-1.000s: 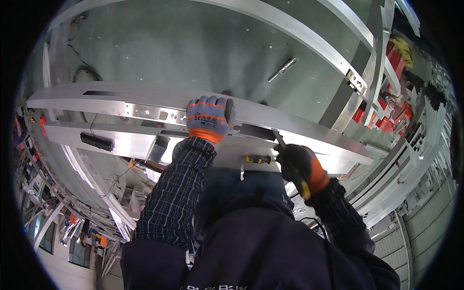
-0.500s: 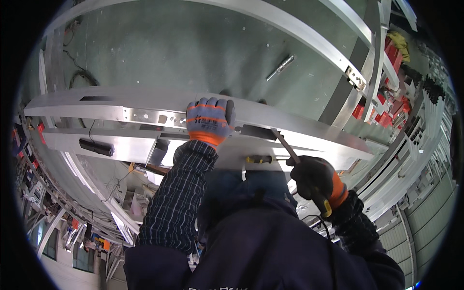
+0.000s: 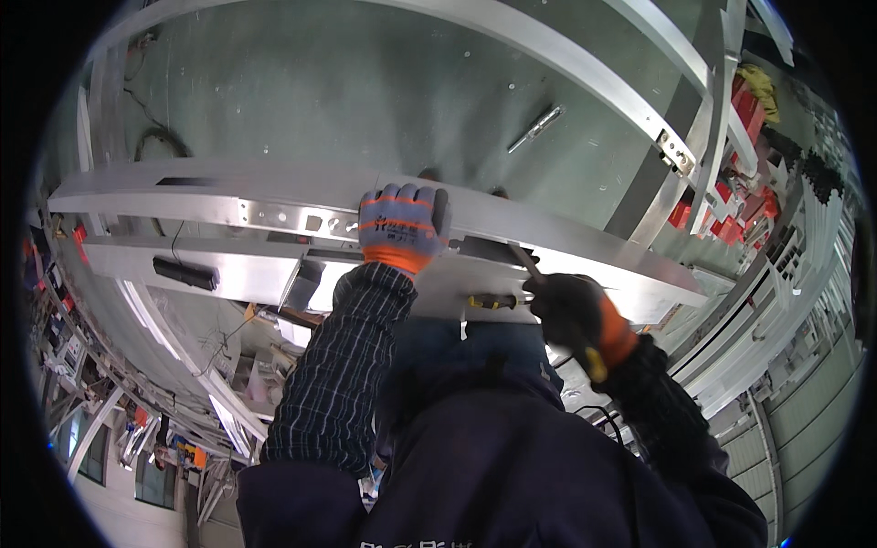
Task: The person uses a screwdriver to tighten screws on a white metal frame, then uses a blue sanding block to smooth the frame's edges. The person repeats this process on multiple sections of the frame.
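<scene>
My left hand (image 3: 400, 228), in a grey and orange work glove, is closed over a long silver metal profile (image 3: 594, 245), its fingers curled over the far edge. To its right, my right hand (image 3: 574, 312), in a dark glove with an orange cuff, grips a flat file (image 3: 524, 259) by its black and yellow handle. The file's far end meets a dark cut-out (image 3: 484, 249) in the profile; how deep it reaches is hidden. A screwdriver (image 3: 493, 300) with a yellow and black handle lies on the near profile between my hands.
A black bar-shaped piece (image 3: 185, 273) rests on the profile at the left. On the green floor beyond lies a silver cylindrical tool (image 3: 537, 128). A curved-looking frame bar (image 3: 557, 53) crosses the far side. Red boxes (image 3: 749, 110) stand at the far right.
My right hand has moved forward and to the left with the file, so less of the blade shows. My left hand keeps its hold on the profile.
</scene>
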Demonstrator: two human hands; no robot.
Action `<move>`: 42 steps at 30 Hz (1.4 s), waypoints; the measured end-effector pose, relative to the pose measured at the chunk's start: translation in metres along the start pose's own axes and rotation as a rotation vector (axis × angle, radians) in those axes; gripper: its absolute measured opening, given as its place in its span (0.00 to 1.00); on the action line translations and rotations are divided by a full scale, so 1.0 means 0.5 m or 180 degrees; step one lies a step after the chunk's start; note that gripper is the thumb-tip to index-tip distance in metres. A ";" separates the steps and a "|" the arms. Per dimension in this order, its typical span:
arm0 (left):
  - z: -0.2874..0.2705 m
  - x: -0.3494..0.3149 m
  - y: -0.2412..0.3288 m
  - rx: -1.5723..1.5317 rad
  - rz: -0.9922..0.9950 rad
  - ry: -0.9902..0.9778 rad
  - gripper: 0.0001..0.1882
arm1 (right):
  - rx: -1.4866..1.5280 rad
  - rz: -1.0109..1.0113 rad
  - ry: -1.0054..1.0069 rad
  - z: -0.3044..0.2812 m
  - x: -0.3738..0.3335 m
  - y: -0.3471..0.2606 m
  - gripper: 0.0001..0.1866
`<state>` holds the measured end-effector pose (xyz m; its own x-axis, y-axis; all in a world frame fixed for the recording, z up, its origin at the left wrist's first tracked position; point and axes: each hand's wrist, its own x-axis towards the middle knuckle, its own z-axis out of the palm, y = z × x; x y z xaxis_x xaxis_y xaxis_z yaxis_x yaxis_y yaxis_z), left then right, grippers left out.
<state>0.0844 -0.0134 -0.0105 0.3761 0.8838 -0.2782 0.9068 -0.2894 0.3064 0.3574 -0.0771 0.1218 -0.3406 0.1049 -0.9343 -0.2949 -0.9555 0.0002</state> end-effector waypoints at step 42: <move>-0.004 -0.016 -0.005 -0.0165 -0.0081 -0.0125 0.12 | -0.0883 -0.0563 -0.0165 0.096 0.032 0.025 0.19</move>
<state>0.0788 -0.0192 -0.0070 0.3611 0.8753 -0.3217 0.9055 -0.2467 0.3451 0.3053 -0.0743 0.1241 -0.3528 0.2830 -0.8919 -0.1016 -0.9591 -0.2642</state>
